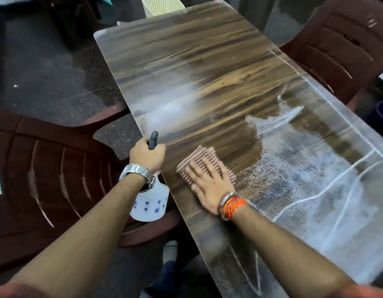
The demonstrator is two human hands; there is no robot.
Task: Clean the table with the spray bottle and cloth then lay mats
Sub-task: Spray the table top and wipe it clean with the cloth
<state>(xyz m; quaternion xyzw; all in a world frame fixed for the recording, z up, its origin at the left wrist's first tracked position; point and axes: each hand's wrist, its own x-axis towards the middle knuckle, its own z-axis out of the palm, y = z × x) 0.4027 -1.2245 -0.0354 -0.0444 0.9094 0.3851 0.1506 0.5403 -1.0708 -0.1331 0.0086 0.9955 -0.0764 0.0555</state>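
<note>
My left hand (148, 155) grips the head of a white spray bottle (150, 203) with small blue flowers, held at the table's left edge, its black nozzle (153, 139) pointing over the wood. A cloud of mist hangs above the table just beyond the nozzle. My right hand (209, 186) lies flat, fingers spread, pressing a pink ribbed cloth (199, 161) onto the wood-grain table (207, 61). Wet foamy streaks cover the table's right part. No mats are in view.
A dark red plastic chair (46, 175) stands at the left, close to the table edge, and another (340, 46) at the far right. A white ribbed basket (160, 6) sits beyond the table's far end. Dark speckled floor surrounds the table.
</note>
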